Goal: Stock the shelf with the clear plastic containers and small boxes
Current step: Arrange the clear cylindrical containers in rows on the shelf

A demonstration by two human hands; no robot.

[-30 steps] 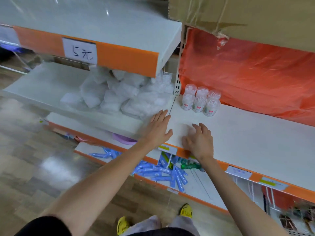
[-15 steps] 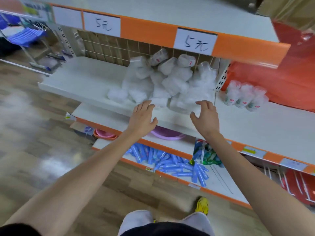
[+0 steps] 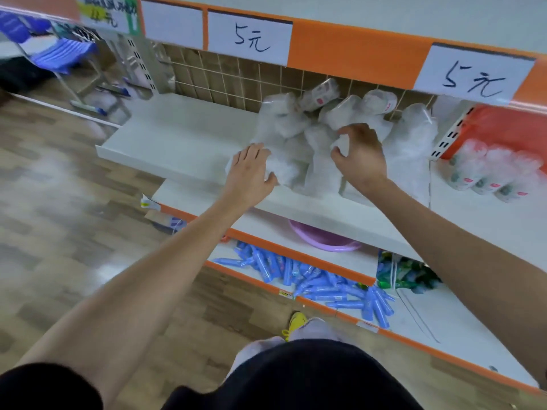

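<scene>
A heap of clear plastic containers in wrapped packs [image 3: 411, 137] lies on the white middle shelf [image 3: 177, 143], against the wire back grid. My left hand [image 3: 251, 173] rests flat on the pack at the heap's left edge, fingers loose and holding nothing. Over the middle of the heap, my right hand [image 3: 359, 155] has thumb and fingers curled around a pack. Three more clear containers with red labels [image 3: 485, 173] lie in the neighbouring bay to the right. No small boxes are in view.
The shelf's left half is bare. Above it runs an orange strip with "5元" price cards [image 3: 251, 39]. Below sit a purple basin [image 3: 322, 241], several blue tubes [image 3: 310, 279] and green packs [image 3: 405, 273]. A blue chair [image 3: 65, 51] stands far left.
My view and both hands moved left from the right bay to the heap. The left hand came down on the left pack and the right hand curled around a middle pack.
</scene>
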